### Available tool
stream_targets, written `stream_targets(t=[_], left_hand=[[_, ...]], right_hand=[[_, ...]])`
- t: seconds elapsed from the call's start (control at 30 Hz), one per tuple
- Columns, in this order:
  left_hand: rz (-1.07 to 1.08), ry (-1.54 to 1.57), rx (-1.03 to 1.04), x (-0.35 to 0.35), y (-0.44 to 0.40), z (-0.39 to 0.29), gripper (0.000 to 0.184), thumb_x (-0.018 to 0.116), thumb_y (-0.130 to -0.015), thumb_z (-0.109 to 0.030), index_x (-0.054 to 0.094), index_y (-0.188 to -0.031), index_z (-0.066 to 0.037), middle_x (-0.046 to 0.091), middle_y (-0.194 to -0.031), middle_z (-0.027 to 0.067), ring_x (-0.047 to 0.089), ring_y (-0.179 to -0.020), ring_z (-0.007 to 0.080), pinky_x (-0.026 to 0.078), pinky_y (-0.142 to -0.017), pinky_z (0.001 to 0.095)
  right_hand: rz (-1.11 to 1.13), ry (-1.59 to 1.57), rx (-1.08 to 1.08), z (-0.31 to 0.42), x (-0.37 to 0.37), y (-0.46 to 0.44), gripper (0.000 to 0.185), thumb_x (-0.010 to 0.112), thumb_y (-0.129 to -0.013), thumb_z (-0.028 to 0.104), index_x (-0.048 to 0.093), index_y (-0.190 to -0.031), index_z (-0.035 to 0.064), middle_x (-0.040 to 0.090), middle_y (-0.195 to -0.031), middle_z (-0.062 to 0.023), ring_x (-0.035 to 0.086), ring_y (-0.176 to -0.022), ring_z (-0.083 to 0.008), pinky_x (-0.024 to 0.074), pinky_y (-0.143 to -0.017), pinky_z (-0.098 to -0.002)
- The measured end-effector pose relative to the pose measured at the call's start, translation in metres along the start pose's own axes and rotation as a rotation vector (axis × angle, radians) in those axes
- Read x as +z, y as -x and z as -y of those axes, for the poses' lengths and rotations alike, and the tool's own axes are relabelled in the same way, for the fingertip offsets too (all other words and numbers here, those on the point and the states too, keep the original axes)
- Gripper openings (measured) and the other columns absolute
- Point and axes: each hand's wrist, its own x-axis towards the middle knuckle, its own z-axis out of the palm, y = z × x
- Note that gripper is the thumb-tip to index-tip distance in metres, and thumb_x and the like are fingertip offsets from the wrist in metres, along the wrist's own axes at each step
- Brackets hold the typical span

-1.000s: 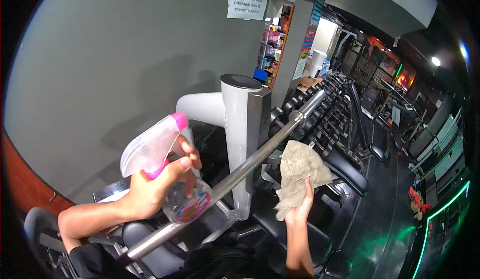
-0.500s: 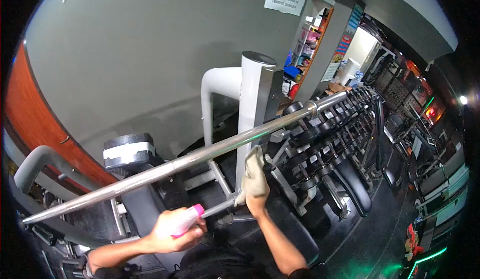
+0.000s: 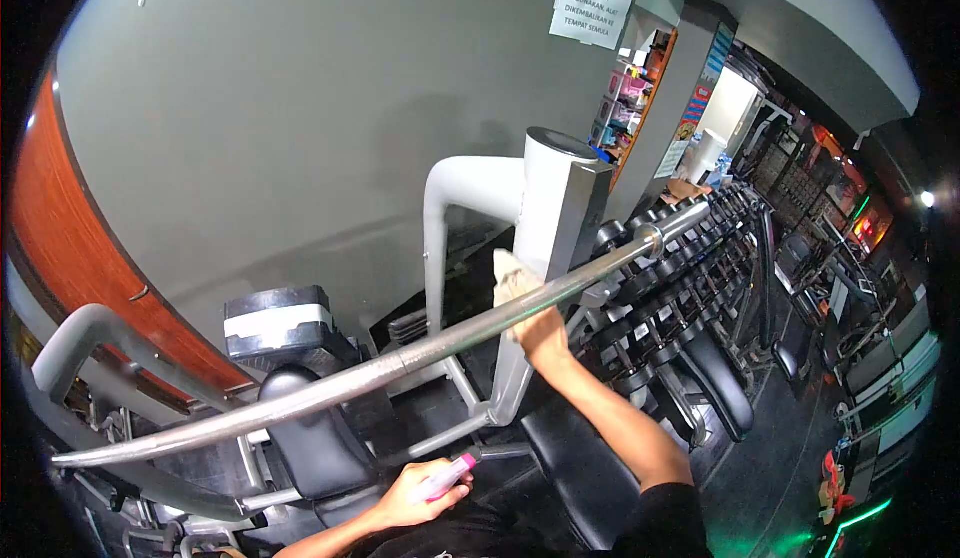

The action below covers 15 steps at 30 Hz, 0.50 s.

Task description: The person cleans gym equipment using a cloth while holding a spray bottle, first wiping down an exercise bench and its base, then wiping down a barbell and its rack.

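My left hand [image 3: 412,498], low in the head view, is closed around a small spray bottle [image 3: 450,477] with a translucent body and a pink top. Farther up, my right hand [image 3: 542,339] grips a pale beige cloth [image 3: 515,276]. The cloth lies against or just in front of the white upright post [image 3: 548,193]; contact is hard to tell. A long steel barbell [image 3: 405,361] runs diagonally in front of that post, crossing over the cloth and part of my right hand.
A black padded bench [image 3: 575,468] is beneath my right forearm, and another black seat [image 3: 315,438] is to the left. Dumbbell racks [image 3: 690,288] stretch away at right. A grey wall [image 3: 290,138] with a paper sign [image 3: 590,8] stands behind.
My right hand and the cloth have moved up the post to behind the barbell. The left hand with the spray bottle is lower and farther right. The view has shifted too.
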Motion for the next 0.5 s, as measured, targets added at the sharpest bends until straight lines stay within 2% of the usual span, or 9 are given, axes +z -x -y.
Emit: stream_targets(t=[0.1,0.2,0.23,0.3,0.33,0.4,0.43,0.5], left_hand=[[-0.011,0.079,-0.124,-0.014,-0.008,0.007,0.015,0.067,-0.083,-0.008,0.063,-0.096,-0.002,0.064,-0.078,0.0037,0.06,-0.06,0.0086,0.049,-0.056,0.0237],[-0.003,0.024,-0.067,-0.027,-0.016,0.01,0.015,0.067,-0.083,-0.008,0.063,-0.096,-0.002,0.064,-0.077,0.0038,0.06,-0.06,0.0088,0.049,-0.056,0.0239],[-0.006,-0.015,-0.016,-0.03,-0.016,0.012,0.015,0.067,-0.083,-0.008,0.063,-0.096,-0.002,0.064,-0.077,0.0039,0.06,-0.06,0.0089,0.049,-0.056,0.024],[-0.009,-0.021,-0.009,-0.036,-0.013,0.015,0.015,0.066,-0.083,-0.008,0.063,-0.096,-0.002,0.064,-0.078,0.004,0.06,-0.06,0.0088,0.049,-0.056,0.024],[-0.015,-0.028,-0.004,-0.04,-0.011,0.016,0.015,0.066,-0.083,-0.008,0.063,-0.097,-0.002,0.064,-0.078,0.0041,0.06,-0.06,0.0088,0.049,-0.056,0.0239],[-0.044,-0.026,-0.043,-0.044,-0.007,0.018,0.015,0.066,-0.084,-0.008,0.062,-0.097,-0.002,0.064,-0.078,0.004,0.06,-0.06,0.0088,0.049,-0.057,0.0239],[-0.076,-0.024,-0.087,-0.044,-0.004,0.018,0.015,0.066,-0.084,-0.008,0.062,-0.097,-0.002,0.064,-0.078,0.004,0.06,-0.06,0.0088,0.049,-0.057,0.024],[-0.086,0.001,-0.098,-0.04,0.0,0.018,0.015,0.066,-0.084,-0.009,0.062,-0.097,-0.002,0.064,-0.079,0.0042,0.06,-0.06,0.0087,0.049,-0.057,0.024]], right_hand=[[0.066,0.023,0.075,0.032,0.026,0.042,0.038,0.055,-0.073,0.014,0.06,-0.106,-0.0027,0.06,-0.115,-0.017,0.055,-0.112,-0.0293,0.0382,-0.101,-0.0444],[-0.067,-0.069,0.16,0.069,0.099,0.104,0.031,0.057,-0.071,0.015,0.064,-0.097,-0.0013,0.066,-0.1,-0.0127,0.059,-0.104,-0.0266,0.041,-0.098,-0.0415],[-0.066,-0.066,0.165,0.079,0.101,0.117,0.031,0.057,-0.071,0.015,0.064,-0.097,-0.0013,0.066,-0.1,-0.0127,0.059,-0.104,-0.0266,0.041,-0.098,-0.0415],[0.139,-0.108,0.156,0.088,0.101,0.133,0.026,0.057,-0.069,0.015,0.064,-0.09,0.0006,0.065,-0.094,-0.0109,0.06,-0.1,-0.0252,0.0428,-0.096,-0.0398],[0.138,-0.107,0.155,0.088,0.098,0.128,0.026,0.057,-0.069,0.015,0.064,-0.09,0.0006,0.065,-0.094,-0.0109,0.06,-0.1,-0.0252,0.0428,-0.096,-0.0398],[0.37,-0.195,0.091,0.077,0.075,0.105,0.028,0.057,-0.07,0.014,0.065,-0.093,-0.0001,0.065,-0.092,-0.0098,0.061,-0.094,-0.0254,0.0436,-0.095,-0.0384],[0.132,-0.175,0.048,0.066,0.058,0.078,0.025,0.057,-0.068,0.014,0.064,-0.088,0.0013,0.064,-0.086,-0.0097,0.06,-0.09,-0.0253,0.0435,-0.095,-0.0392],[0.047,-0.184,0.025,0.042,0.024,0.028,0.031,0.057,-0.069,0.013,0.065,-0.095,-0.0013,0.065,-0.101,-0.0144,0.059,-0.101,-0.0291,0.0431,-0.096,-0.0401]])
